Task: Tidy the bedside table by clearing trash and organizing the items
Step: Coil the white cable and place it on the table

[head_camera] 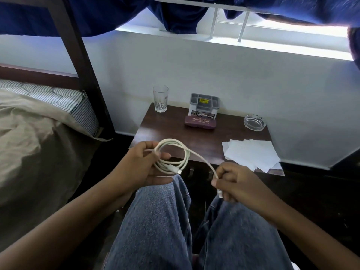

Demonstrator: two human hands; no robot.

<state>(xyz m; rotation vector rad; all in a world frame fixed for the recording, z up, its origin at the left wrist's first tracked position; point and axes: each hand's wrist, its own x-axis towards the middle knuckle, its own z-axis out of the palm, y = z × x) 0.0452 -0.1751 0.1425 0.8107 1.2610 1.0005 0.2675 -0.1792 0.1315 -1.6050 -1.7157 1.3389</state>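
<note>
Left fingers [164, 155]: curled round the loops of the thin white charging cable [175, 152], with one finger hooked through the coil.
Right fingertips [214, 182]: pinching the cable's free end just above its plug.
Cable position: held in the air over the knees, just in front of the dark wooden bedside table [175, 133] and not resting on it.
Key relation: one loose strand slopes from the coil down and right to the right hand [233, 184], so the last wrap probably has to travel leftward.
Nearer hand: the left hand [140, 166] is closer to the table's front edge.
Hand pose: the left palm is turned up and cradles the coil; the right hand is knuckles-up and lower.
Likely landing spot: the bare wood in front of the maroon hard glasses case [200, 122], left of the loose white paper sheets [251, 154].
</note>
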